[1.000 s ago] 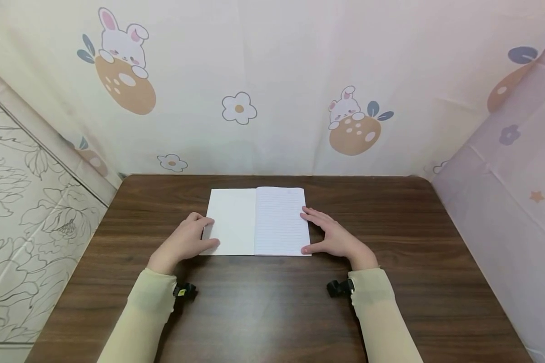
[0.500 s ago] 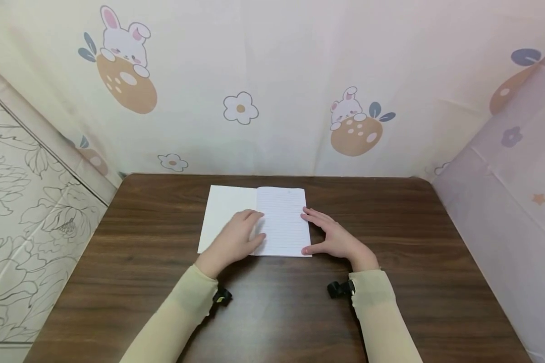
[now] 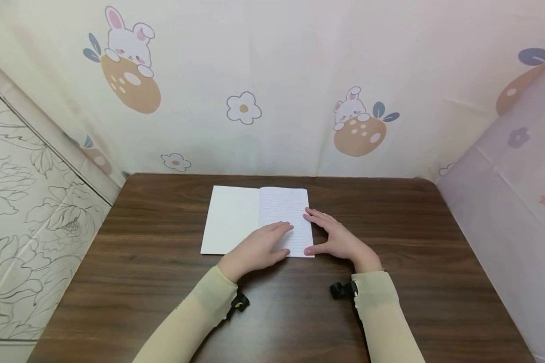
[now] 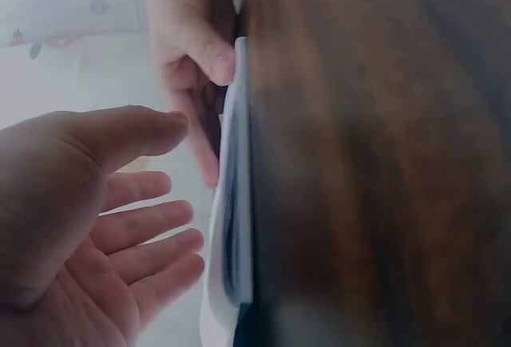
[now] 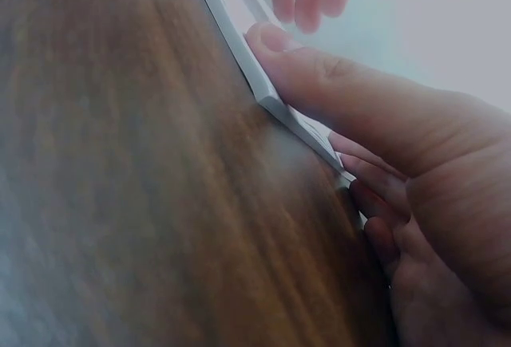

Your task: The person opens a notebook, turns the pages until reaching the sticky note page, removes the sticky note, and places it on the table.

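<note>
An open notebook [image 3: 230, 217] lies on the dark wooden table, its left side blank white and its right page [image 3: 283, 201] ruled with lines. Across the lower part of that page reaches my left hand [image 3: 256, 248], fingers and thumb extended and apart. In the left wrist view the left hand [image 4: 120, 219] is close over the paper, with nothing in its grasp. My right hand [image 3: 342, 241] holds the notebook's right edge. Its thumb [image 5: 319, 76] presses on the near right corner in the right wrist view, while the other fingers sit along the edge, partly hidden.
Black wrist cameras are strapped at both cuffs, the left camera [image 3: 240, 302] and the right camera [image 3: 342, 290] near the table surface [image 3: 290, 312]. A curtain [image 3: 290, 60] with rabbits and flowers hangs behind the table's back edge. Patterned cloth flanks both sides.
My left hand has let go of the notebook's left edge and moved right, across the blank side onto the ruled page. The right hand stays at the right edge.
</note>
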`<control>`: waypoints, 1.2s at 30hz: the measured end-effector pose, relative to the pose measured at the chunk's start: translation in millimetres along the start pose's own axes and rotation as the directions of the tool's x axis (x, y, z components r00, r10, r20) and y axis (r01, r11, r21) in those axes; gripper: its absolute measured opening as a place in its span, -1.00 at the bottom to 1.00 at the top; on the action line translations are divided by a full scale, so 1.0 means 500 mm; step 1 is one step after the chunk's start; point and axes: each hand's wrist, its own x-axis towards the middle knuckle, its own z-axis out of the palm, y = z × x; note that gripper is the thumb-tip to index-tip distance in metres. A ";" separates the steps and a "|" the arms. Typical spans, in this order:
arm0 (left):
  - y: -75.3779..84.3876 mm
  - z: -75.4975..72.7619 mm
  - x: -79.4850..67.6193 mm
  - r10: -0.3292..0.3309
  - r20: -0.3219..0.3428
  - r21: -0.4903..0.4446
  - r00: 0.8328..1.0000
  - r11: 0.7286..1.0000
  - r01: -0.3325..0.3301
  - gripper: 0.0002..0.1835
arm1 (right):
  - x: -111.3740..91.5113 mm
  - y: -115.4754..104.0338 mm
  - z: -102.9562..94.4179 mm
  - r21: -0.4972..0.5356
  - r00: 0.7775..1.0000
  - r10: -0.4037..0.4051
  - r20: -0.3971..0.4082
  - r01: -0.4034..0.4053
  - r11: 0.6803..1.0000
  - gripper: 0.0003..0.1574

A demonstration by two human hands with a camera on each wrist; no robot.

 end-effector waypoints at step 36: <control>0.002 0.011 0.000 -0.010 0.033 0.007 0.999 1.000 0.010 -0.48 | 0.004 -0.008 0.004 -0.046 1.000 0.016 -0.005 -0.016 0.999 0.29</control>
